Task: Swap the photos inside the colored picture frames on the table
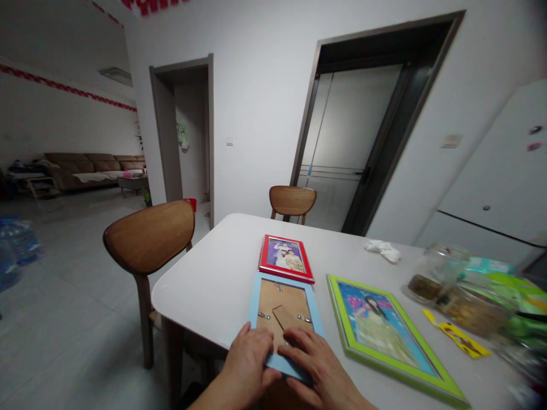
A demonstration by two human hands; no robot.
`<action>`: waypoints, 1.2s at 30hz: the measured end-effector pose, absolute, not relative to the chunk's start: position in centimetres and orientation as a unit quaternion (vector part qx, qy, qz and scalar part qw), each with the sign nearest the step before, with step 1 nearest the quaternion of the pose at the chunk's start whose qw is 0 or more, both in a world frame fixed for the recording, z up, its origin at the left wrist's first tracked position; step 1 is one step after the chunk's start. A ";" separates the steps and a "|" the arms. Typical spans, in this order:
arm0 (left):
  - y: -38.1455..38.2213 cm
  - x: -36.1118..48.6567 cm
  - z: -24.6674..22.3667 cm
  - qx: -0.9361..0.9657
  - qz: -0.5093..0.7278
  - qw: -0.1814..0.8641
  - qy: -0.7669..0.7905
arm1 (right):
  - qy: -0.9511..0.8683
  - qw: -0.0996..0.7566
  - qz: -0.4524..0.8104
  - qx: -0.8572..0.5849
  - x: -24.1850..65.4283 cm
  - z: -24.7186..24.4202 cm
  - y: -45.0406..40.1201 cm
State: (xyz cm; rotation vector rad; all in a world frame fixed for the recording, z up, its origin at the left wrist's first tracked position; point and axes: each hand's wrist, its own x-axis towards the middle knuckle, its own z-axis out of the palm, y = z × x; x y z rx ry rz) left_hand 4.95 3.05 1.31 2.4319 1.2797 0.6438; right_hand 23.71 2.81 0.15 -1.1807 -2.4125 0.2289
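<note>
A light blue picture frame (254,302) lies back side up at the near edge of the white table, showing its brown backing board (269,293). Metal clips (263,315) sit around the board, and a thin bent wire stand (278,318) rests on it. My left hand (250,356) grips the frame's near left corner, thumb below and fingers curled over the top. Across the near right part, my right hand (314,359) holds the frame too, its fingertips on the backing beside a clip they partly hide. Both hands are closed on the frame.
Beyond the blue frame lies a red picture frame (285,274); a green one (350,341) lies to the right. Glass jars (442,267), a yellow packet (464,340) and a crumpled white tissue (383,249) are farther right. Wooden chairs (149,233) stand around the table (200,273).
</note>
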 end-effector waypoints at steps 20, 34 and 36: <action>1.2 8.4 6.5 0.542 0.573 0.528 0.315 | -0.281 0.583 0.664 -0.375 18.3 0.9 2.4; 2.3 11.8 8.2 0.486 0.469 0.710 0.199 | -0.225 0.686 0.415 -0.553 27.5 6.6 2.8; 3.1 12.5 7.8 0.468 0.440 0.722 0.258 | -0.251 0.663 0.392 -0.586 29.9 7.4 2.4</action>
